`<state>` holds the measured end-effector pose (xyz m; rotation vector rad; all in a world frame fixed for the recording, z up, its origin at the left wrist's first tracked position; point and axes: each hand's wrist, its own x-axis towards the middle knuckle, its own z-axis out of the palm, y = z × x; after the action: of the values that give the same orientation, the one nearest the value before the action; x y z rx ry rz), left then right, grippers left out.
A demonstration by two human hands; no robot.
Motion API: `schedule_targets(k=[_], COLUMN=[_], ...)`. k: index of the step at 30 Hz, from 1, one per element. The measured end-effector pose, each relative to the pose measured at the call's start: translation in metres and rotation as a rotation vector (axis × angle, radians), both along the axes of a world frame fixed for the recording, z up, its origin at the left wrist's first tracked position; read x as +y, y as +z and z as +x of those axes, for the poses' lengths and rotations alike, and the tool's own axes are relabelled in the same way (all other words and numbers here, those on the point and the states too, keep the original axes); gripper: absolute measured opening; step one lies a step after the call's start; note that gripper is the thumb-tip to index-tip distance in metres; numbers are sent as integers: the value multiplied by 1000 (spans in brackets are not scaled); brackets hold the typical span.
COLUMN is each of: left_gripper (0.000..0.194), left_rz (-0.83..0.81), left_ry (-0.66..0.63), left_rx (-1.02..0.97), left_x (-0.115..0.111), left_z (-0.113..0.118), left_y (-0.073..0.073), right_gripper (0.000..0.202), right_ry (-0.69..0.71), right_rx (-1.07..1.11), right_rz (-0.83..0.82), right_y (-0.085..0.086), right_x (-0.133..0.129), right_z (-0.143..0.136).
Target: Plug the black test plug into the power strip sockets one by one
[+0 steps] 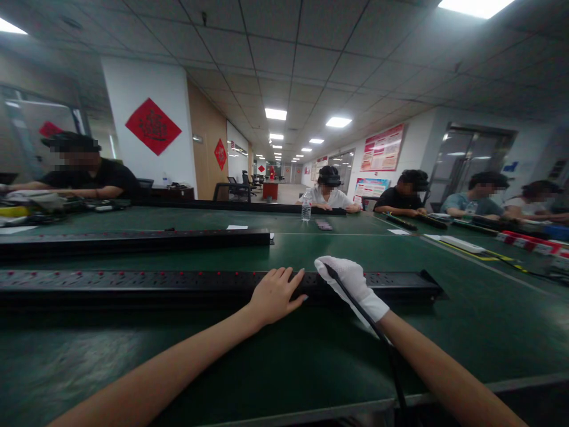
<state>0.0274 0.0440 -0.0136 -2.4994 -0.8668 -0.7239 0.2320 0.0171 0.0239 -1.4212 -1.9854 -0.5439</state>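
Note:
A long black power strip with a row of sockets and small red parts lies across the green table in front of me. My left hand, bare, rests on the strip near its right part, fingers stretched out and apart. Just to the right, my right hand wears a white glove and is closed around the end of a black cable, over the strip. Whatever is at the cable's end is hidden by the glove. From there the cable runs down along my right forearm and past the table's front edge.
A second black power strip lies parallel behind the first. Farther back stand a clear water bottle and a long black bar. A white power strip lies at right. Several people sit around the table; cluttered parts lie far left.

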Motion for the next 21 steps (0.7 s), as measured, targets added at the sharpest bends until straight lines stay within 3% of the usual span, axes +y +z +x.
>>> schedule_targets(k=[6,10,12,15,21], left_gripper=[51,53,53,53,51], left_rz=[21,18,17,13,5], left_ry=[-8,-5,5,24,19], left_rx=[-6,-14,-8,12,27], left_x=[1,1,0,-2,-3], left_z=[-1,0,1,0,0], left_y=[-1,-3,-2,-1,0], right_gripper=[28,32,36,37,32], right_ry=[77,135,236,326,152], right_rx=[70,503,661,609,247], right_rz=[9,172,222,13,-238], right_y=[5,21,26,23,5], right_x=[-4,-5,-4,-1,11], right_z=[-1,1,-1,-6,-13])
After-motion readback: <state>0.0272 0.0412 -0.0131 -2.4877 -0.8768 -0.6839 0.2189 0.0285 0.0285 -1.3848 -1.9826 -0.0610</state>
